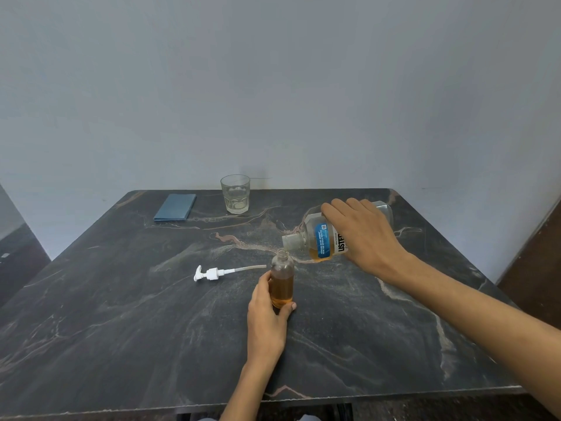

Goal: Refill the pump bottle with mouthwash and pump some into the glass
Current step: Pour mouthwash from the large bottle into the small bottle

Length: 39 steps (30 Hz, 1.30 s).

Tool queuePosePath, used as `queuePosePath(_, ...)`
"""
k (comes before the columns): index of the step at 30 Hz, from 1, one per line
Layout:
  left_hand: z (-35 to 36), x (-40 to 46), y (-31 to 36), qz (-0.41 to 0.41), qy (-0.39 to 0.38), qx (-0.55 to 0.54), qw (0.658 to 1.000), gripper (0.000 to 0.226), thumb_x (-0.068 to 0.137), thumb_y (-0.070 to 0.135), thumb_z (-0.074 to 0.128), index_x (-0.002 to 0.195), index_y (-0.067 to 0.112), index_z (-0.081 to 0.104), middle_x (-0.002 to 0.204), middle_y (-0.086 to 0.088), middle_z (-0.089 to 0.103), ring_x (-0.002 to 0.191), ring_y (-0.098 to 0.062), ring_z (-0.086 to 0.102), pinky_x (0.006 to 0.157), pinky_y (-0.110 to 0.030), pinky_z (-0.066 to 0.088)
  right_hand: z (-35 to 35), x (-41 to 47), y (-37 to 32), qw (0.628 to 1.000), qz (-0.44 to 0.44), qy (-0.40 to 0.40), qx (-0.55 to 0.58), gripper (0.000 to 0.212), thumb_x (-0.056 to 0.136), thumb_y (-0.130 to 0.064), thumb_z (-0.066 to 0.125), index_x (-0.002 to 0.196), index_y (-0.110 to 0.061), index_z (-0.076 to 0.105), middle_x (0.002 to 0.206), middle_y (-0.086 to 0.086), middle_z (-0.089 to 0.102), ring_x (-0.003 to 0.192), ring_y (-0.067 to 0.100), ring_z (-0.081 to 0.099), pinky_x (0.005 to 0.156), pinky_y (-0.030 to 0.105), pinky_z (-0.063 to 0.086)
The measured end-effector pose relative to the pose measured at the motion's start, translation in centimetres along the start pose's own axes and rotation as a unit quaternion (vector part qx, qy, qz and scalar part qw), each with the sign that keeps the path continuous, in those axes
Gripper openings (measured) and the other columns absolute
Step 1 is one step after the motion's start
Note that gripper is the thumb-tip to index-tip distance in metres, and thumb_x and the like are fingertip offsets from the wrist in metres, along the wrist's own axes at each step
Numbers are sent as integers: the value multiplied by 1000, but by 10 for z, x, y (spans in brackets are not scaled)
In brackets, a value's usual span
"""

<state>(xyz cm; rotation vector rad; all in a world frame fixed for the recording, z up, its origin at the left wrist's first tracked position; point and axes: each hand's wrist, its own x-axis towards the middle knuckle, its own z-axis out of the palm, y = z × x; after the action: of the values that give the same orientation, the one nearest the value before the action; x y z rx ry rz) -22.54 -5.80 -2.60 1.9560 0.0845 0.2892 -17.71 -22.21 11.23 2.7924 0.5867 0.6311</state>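
Observation:
A small clear pump bottle (pixel 282 276) stands upright and uncapped near the table's middle, more than half full of amber liquid. My left hand (pixel 268 311) grips its lower part. My right hand (pixel 364 235) holds the large mouthwash bottle (pixel 318 238) tipped on its side, its open mouth just above and right of the small bottle's neck. A little amber liquid lies in the big bottle's lower side. The white pump head (pixel 212 273) with its tube lies flat to the left. An empty glass (pixel 235 193) stands at the far edge.
A folded blue cloth (pixel 176 207) lies at the back left of the dark marble table (pixel 121 329). A grey wall rises right behind the table. The table's front edge runs close to my body.

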Motion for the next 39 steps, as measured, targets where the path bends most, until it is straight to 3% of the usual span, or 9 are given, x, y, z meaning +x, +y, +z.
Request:
queuePosePath(13, 0, 1, 0, -3, -2, 1, 1000, 67, 77, 9, 74, 134, 23, 41, 129, 4, 54, 121, -13, 51, 106, -41, 42, -1, -1, -1, 1000, 1, 5, 16, 57, 82, -19, 69, 129, -22, 37, 125, -2, 49, 103, 15, 45, 91, 26, 36)
queuePosePath(39, 0, 2, 1, -13, -4, 7, 1000, 68, 78, 10, 74, 136, 21, 40, 131, 3, 54, 123, -14, 50, 107, -42, 41, -1, 0, -2, 1000, 7, 1, 24, 56, 82, -20, 69, 128, -23, 38, 125, -2, 50, 101, 14, 44, 90, 26, 36)
